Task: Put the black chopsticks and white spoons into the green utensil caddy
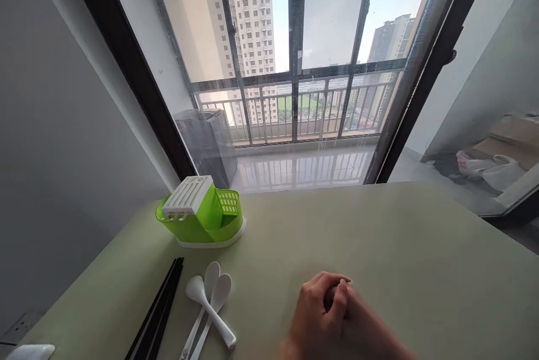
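Observation:
My two hands rest clasped together on the pale green table near its front edge. My left hand lies on top with its fingers curled over my right hand, which is mostly covered. Neither hand holds an object. To their left lie three white ceramic spoons, overlapping, bowls pointing away from me. Left of the spoons lies a bundle of black chopsticks. Farther back on the left stands a green plastic cutlery holder with a white slotted lid and a white base.
A grey wall runs along the table's left side, with a socket low down and a white object at the bottom left corner. Beyond the table are a dark-framed glass door, a balcony with a dark bin, and bags on the floor at right.

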Tool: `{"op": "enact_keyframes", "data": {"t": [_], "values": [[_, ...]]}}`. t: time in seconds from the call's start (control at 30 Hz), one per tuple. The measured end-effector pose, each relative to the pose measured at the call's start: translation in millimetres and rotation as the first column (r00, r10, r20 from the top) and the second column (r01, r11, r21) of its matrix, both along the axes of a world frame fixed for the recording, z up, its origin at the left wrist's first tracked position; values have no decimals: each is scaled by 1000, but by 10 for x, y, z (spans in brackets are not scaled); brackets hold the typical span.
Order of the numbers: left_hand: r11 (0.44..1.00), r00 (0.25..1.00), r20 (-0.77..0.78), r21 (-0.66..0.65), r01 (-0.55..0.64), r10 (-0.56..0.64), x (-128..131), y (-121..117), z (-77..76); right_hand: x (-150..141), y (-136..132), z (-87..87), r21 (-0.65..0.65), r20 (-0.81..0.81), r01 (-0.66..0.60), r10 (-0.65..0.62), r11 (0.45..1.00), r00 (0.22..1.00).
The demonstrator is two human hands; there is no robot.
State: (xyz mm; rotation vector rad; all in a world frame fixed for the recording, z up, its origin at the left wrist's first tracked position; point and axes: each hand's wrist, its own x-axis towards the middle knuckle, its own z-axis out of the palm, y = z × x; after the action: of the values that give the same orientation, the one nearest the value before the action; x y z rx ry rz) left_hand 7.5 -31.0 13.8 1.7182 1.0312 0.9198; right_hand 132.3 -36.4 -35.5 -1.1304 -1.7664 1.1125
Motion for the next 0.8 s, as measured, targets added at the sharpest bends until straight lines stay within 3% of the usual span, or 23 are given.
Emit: {"op": "enact_keyframes", "data": {"t": [0.8], "values": [[1000, 1000, -11, -3, -8, 8, 5, -6, -5, -1, -22, -36, -7, -13, 25, -26, 1000, 1000]]}}
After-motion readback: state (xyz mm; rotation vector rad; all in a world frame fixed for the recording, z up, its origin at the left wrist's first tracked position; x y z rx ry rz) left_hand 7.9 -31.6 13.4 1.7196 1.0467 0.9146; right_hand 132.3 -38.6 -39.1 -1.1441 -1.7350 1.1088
